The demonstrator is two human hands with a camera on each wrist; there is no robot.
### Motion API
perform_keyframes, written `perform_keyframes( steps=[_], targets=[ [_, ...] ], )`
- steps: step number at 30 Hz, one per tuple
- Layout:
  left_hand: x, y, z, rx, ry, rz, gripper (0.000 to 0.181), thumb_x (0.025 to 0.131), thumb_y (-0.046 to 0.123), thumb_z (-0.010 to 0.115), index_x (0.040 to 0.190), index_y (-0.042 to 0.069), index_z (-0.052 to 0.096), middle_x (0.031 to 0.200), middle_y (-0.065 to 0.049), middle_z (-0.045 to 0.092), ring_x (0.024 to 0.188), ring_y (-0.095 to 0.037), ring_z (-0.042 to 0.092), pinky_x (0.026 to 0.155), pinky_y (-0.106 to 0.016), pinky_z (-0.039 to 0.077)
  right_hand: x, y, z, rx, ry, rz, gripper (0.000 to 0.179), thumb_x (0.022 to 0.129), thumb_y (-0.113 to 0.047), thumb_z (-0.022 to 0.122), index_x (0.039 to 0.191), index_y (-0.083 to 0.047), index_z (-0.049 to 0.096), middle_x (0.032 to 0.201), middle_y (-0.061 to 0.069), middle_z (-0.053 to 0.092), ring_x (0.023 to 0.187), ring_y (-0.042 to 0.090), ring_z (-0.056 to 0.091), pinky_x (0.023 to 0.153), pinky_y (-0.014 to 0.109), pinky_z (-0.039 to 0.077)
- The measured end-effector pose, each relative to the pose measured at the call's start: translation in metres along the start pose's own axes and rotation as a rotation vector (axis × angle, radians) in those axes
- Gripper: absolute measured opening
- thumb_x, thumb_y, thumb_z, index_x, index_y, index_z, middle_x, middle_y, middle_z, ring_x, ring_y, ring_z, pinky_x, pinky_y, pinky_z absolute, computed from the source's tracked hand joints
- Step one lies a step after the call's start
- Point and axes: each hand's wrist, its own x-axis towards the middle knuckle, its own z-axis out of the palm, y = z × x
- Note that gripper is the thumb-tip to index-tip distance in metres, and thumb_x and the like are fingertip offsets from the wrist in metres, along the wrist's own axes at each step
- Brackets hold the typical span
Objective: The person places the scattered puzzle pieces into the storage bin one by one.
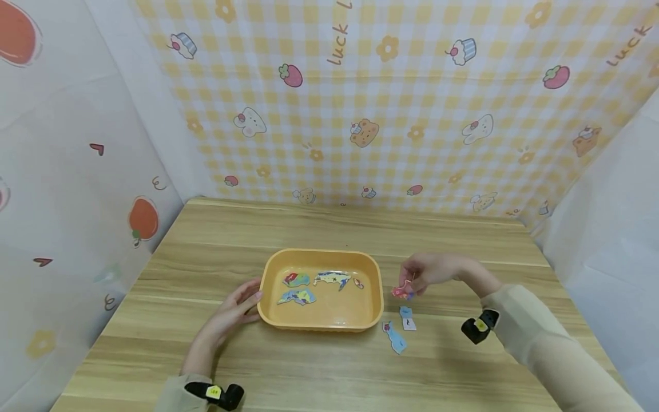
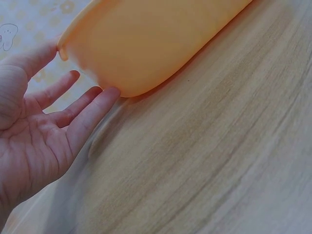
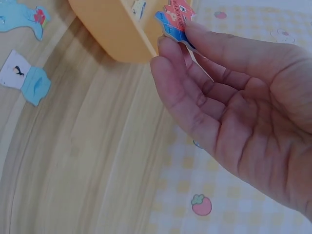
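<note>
Thumb and fingertips of the bare right hand [image 1: 431, 269] are closed in a pinch on a small, flat, irregular red-and-blue printed piece [image 1: 401, 291], which is held just outside the right end of a shallow, rounded-rectangular orange-yellow plastic tray [image 1: 337, 312]. The tray's left end is touched by the bare left hand [image 1: 238, 309]; its thumb is set at the rim, and its fingers are held loosely extended and spread, with the lower wall met by a fingertip.

Inside the tray, four pieces are laid flat: a red-and-green one [image 1: 296, 279], a blue-and-yellow one [image 1: 298, 296], a pale-yellow one edged with blue [image 1: 329, 277] and a tiny narrow one [image 1: 358, 283]. Near the tray's right front corner, a light-blue-and-white piece [image 1: 407, 318] and an elongated light-blue piece with a red patch [image 1: 395, 339] are left on the light wood-grain table [image 1: 319, 372].
</note>
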Motion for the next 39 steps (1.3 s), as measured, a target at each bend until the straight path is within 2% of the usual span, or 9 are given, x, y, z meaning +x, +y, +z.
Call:
perform_keyframes(
  steps=[5, 9, 15, 22, 32, 37, 39],
  targets=[
    [0.000, -0.002, -0.001, 0.002, 0.009, -0.003, 0.061, 0.094, 0.031, 0.049, 0.143, 0.007, 0.021, 0.146, -0.021, 0.024, 0.128, -0.036, 0.036, 0.093, -0.040, 0.050, 0.015, -0.005, 0.003, -0.006, -0.001, 0.003, 0.007, 0.086, -0.004, 0.057, 0.091, 0.001, 0.058, 0.080, 0.005, 0.060, 0.073, 0.013, 0.058, 0.072, 0.033, 0.057],
    [0.001, -0.004, -0.001, 0.001, 0.007, -0.009, 0.062, 0.094, 0.032, 0.050, 0.143, 0.007, 0.022, 0.147, -0.020, 0.024, 0.128, -0.035, 0.037, 0.092, -0.039, 0.051, 0.028, -0.010, 0.006, -0.012, -0.009, 0.014, 0.007, 0.087, -0.005, 0.057, 0.092, 0.000, 0.059, 0.080, 0.004, 0.059, 0.072, 0.011, 0.058, 0.072, 0.032, 0.057],
    [0.000, -0.005, -0.002, -0.008, 0.002, -0.004, 0.062, 0.094, 0.033, 0.049, 0.143, 0.006, 0.020, 0.146, -0.022, 0.024, 0.127, -0.034, 0.038, 0.092, -0.040, 0.051, 0.048, -0.020, 0.011, 0.007, -0.007, 0.033, 0.007, 0.087, -0.004, 0.057, 0.091, 0.001, 0.061, 0.080, 0.004, 0.061, 0.069, 0.009, 0.060, 0.076, 0.038, 0.057],
    [0.000, -0.005, -0.002, -0.011, 0.007, -0.008, 0.064, 0.093, 0.034, 0.050, 0.143, 0.006, 0.021, 0.147, -0.021, 0.024, 0.127, -0.034, 0.038, 0.092, -0.040, 0.051, 0.075, -0.029, 0.020, 0.016, 0.014, 0.065, 0.007, 0.086, -0.003, 0.059, 0.090, 0.002, 0.063, 0.080, 0.006, 0.065, 0.066, 0.008, 0.062, 0.067, 0.027, 0.058],
    [0.003, -0.004, -0.001, -0.002, 0.032, -0.012, 0.060, 0.093, 0.034, 0.051, 0.141, 0.009, 0.026, 0.146, -0.020, 0.028, 0.128, -0.036, 0.038, 0.092, -0.040, 0.051, 0.109, -0.038, 0.031, -0.062, 0.045, 0.069, 0.005, 0.084, -0.002, 0.061, 0.087, 0.001, 0.064, 0.073, 0.004, 0.063, 0.061, 0.009, 0.056, 0.063, 0.025, 0.057],
    [0.004, -0.005, -0.001, 0.002, 0.020, -0.010, 0.061, 0.093, 0.034, 0.050, 0.142, 0.007, 0.024, 0.146, -0.021, 0.026, 0.129, -0.038, 0.036, 0.092, -0.041, 0.051, 0.121, -0.039, 0.034, -0.098, 0.029, 0.068, 0.006, 0.084, -0.001, 0.061, 0.087, 0.002, 0.064, 0.068, -0.001, 0.056, 0.056, 0.009, 0.049, 0.055, 0.020, 0.048],
    [0.004, -0.005, -0.002, -0.004, 0.023, -0.012, 0.061, 0.093, 0.034, 0.051, 0.142, 0.008, 0.025, 0.146, -0.020, 0.026, 0.129, -0.037, 0.036, 0.092, -0.040, 0.051, 0.126, -0.040, 0.035, -0.100, 0.027, 0.081, 0.006, 0.083, 0.000, 0.060, 0.087, 0.002, 0.064, 0.068, 0.001, 0.056, 0.054, 0.009, 0.047, 0.052, 0.018, 0.044]
  ],
)
